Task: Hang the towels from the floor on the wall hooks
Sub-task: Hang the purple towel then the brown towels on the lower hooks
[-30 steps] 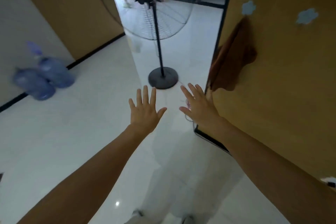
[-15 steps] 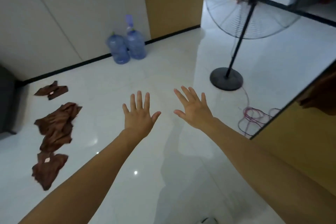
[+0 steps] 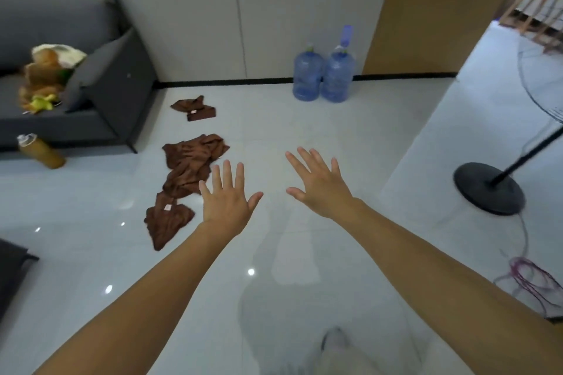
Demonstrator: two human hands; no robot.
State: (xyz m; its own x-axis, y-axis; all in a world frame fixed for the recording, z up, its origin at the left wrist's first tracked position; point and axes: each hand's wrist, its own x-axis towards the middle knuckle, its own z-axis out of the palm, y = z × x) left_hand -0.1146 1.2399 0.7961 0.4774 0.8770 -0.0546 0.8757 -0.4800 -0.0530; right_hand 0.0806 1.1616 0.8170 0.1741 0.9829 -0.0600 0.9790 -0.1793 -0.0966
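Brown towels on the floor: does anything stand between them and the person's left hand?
Nothing visible does. The left hand is open and empty above the floor, and the brown towels lie just to its left. The sofa and the bottle stand farther left, beyond the towels. The wall hooks are not in view.

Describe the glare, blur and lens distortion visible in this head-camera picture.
Head view: small white glints on the glossy floor; the shoe at the bottom edge is smeared by blur; wall seams and the fan pole lean, wide-angle distortion; the towels are sharp.
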